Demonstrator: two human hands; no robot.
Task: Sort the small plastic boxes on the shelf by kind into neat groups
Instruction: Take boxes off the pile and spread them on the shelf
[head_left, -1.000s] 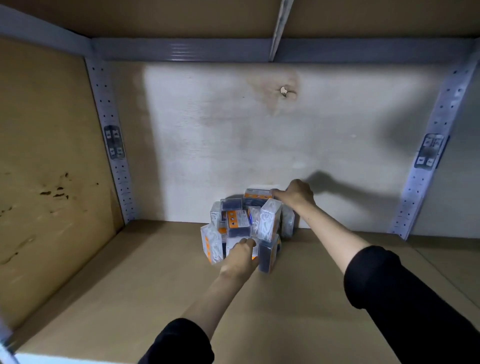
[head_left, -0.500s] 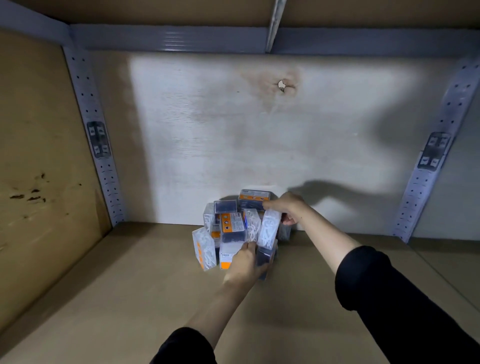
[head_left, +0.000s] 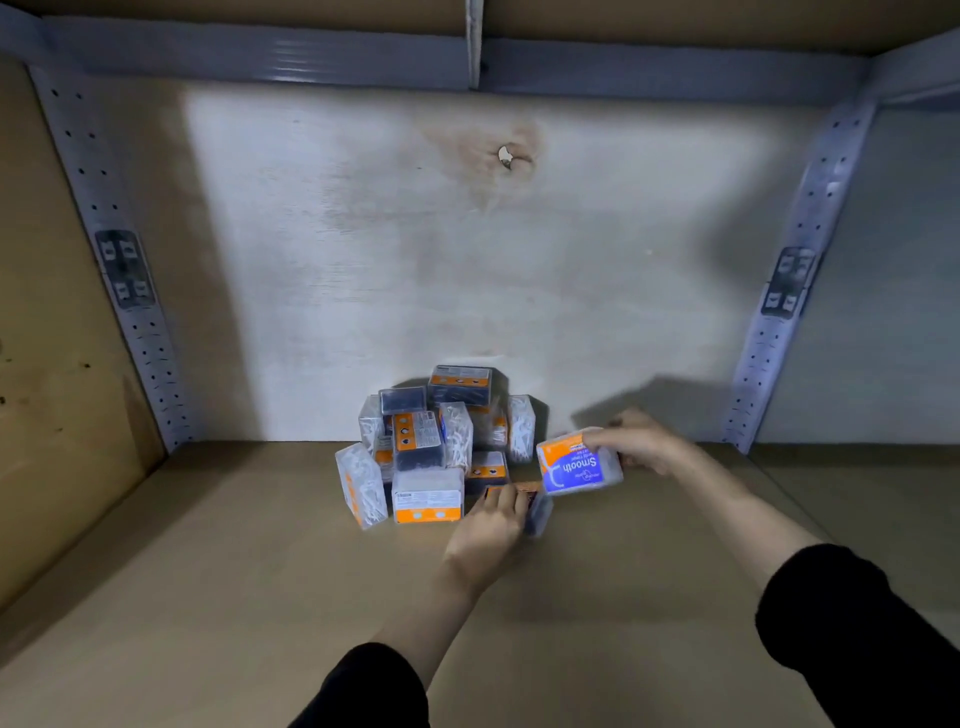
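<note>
A heap of several small clear plastic boxes (head_left: 431, 441) with orange labels sits against the back wall of the shelf; some hold white pieces, others dark ones. My right hand (head_left: 641, 441) holds a clear box with a blue and orange "Smooth" label (head_left: 579, 462), lifted just right of the heap. My left hand (head_left: 493, 525) grips a dark box with an orange top (head_left: 532, 506) at the heap's front right corner, on the shelf board (head_left: 260, 571).
Grey perforated metal uprights stand at the back left (head_left: 130, 312) and back right (head_left: 789, 291). A brown side panel (head_left: 52, 364) closes the left. The pale back wall (head_left: 467, 260) has a small hole near the top.
My right hand has pulled a blue-labelled box out of the heap and carried it to the right. My left hand has shifted right onto a dark box at the front.
</note>
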